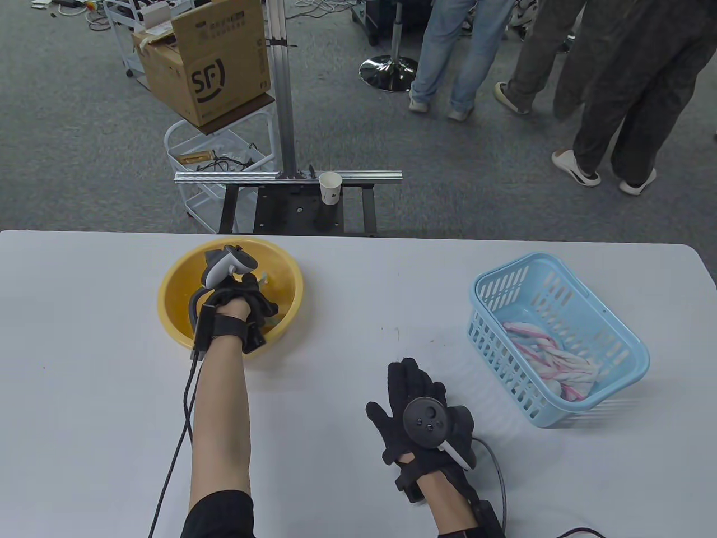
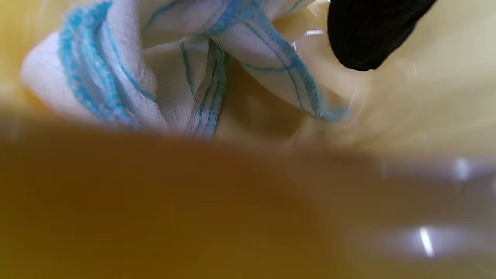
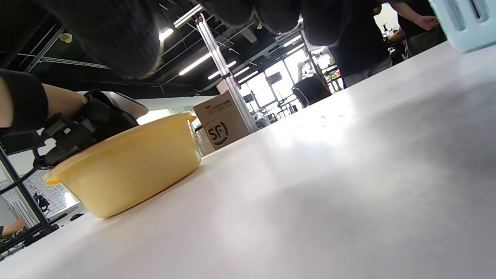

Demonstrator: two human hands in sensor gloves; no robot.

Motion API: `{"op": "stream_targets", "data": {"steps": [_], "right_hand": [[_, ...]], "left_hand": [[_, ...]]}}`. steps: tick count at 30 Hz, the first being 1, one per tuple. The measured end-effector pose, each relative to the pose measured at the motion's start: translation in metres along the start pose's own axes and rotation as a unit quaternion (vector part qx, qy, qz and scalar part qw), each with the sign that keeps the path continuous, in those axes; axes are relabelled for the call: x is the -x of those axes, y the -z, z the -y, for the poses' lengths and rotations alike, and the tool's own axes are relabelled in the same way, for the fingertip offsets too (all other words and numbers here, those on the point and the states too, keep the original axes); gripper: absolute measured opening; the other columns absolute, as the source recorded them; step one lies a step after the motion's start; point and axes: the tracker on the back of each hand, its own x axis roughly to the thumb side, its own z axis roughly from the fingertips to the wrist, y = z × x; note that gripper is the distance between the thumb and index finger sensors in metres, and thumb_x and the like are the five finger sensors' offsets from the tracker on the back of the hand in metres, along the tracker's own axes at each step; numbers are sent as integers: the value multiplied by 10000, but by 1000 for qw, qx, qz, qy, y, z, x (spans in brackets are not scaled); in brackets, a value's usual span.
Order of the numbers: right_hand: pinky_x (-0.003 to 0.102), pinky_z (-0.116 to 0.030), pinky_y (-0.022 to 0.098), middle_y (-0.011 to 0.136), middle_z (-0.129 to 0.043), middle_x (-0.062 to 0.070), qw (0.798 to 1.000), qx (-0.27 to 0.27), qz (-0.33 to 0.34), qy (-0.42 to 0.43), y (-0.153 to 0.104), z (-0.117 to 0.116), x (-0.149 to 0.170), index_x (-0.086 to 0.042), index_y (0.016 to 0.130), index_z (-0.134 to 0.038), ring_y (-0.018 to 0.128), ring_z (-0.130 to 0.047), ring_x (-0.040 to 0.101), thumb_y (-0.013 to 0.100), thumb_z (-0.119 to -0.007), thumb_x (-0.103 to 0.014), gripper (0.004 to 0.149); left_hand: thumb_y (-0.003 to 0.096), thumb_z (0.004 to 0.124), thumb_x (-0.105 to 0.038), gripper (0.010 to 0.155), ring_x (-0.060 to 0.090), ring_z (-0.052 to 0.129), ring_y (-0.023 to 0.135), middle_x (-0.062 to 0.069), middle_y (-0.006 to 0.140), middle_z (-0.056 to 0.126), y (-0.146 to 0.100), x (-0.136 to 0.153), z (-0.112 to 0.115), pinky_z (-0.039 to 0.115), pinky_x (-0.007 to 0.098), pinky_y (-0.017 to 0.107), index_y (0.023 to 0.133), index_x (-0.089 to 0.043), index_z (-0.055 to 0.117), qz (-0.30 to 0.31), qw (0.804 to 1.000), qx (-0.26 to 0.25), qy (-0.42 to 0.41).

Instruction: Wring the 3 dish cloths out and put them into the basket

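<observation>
Seen from above the table, the yellow bowl (image 1: pixel 231 294) sits left of centre and the blue basket (image 1: pixel 560 336) at the right, well apart. A bundle of pink-and-white cloth (image 1: pixel 552 353) already lies in the basket; whether that is one cloth or two cannot be told from here. The left hand (image 1: pixel 241 297) reaches down into the bowl, its fingers hidden below the rim. The right hand (image 1: pixel 417 412) rests near the bottom centre of the frame on the white table (image 1: pixel 358 314), fingers spread flat and holding nothing.

In the left wrist view, a blue-striped white cloth (image 2: pixel 155 73) fills the upper left, lying bunched and wet inside the bowl (image 2: pixel 426 116). One gloved fingertip (image 2: pixel 368 35) shows at the upper right, just beside the cloth. Whether the hand has closed on the cloth cannot be told, since the other fingers are out of sight.

In the right wrist view, the bowl (image 3: pixel 131 162) stands at the left with the left hand's wrist over its rim. The right hand's fingers (image 3: pixel 116 38) hang in from the top edge, straight and empty. A corner of the basket (image 3: pixel 465 23) shows at the upper right.

So the task looks partly done. At least the blue-striped cloth has yet to be wrung and carried across.
</observation>
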Motion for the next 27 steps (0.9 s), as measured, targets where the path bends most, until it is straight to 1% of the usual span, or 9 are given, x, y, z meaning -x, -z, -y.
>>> {"op": "stream_targets", "data": {"steps": [4,8,12,14,16,18,20,24,27], "right_hand": [[746,-407,685,1146,-362,213,1000,-3,0,2,0,0,0,-137,1084,-339,1020,-510,521,532,-734,-580,811],[743,-422,683,1144,-373,217,1000,-4,2,3,0,-1,0,-137,1084,-345,1016,-521,521,532,-731,-580,806],[743,-428,682,1143,-380,217,1000,-7,0,5,1,-2,1,-137,1083,-350,1012,-534,521,533,-730,-578,801],[742,-433,681,1142,-387,219,1000,-8,-1,7,1,-1,1,-135,1083,-356,1008,-542,522,532,-730,-578,800],[741,-437,681,1140,-395,221,1000,-8,-2,8,1,-1,2,-134,1083,-363,1005,-549,523,533,-730,-576,795],[742,-439,680,1140,-401,220,1000,-9,-3,10,1,-2,2,-131,1083,-371,1003,-555,522,533,-730,-574,792],[741,-442,680,1138,-407,223,1000,-11,-1,11,1,-2,1,-133,1082,-376,1002,-557,522,533,-729,-574,788],[740,-448,679,1137,-416,221,1000,-15,2,12,0,-3,-1,-134,1082,-387,997,-570,523,536,-728,-572,778],[739,-453,678,1137,-421,222,1000,-17,5,12,0,-4,-2,-133,1081,-391,995,-577,522,535,-728,-572,779]], "left_hand": [[534,793,-500,967,277,243,1164,-101,1197,175,1,-7,1,250,575,843,1098,-403,13,5,1000,2,28],[543,795,-479,904,274,354,1123,-103,1177,259,4,-12,5,327,540,844,1126,-423,105,15,999,17,39],[553,800,-428,812,267,491,1029,-78,1106,416,2,-17,7,391,522,831,1147,-385,249,21,998,13,56],[553,803,-396,691,249,577,964,-68,1035,529,-2,-19,6,449,512,813,1131,-339,428,33,997,-3,63],[535,821,-354,543,248,670,898,-51,959,646,-7,-20,5,521,515,777,1043,-312,634,41,997,-23,63],[499,838,-356,486,250,725,866,-52,923,708,-18,-20,3,566,515,753,973,-310,741,60,994,-69,61],[478,848,-366,479,270,751,886,-43,943,734,-29,-19,-1,592,528,740,949,-306,788,84,990,-100,55],[483,833,-393,474,289,735,965,-38,1026,712,-54,-13,-8,583,547,752,949,-313,798,125,985,-120,11],[479,832,-403,473,292,768,962,-34,1021,750,-74,-5,-14,605,551,744,942,-307,826,154,977,-147,-16]]}}
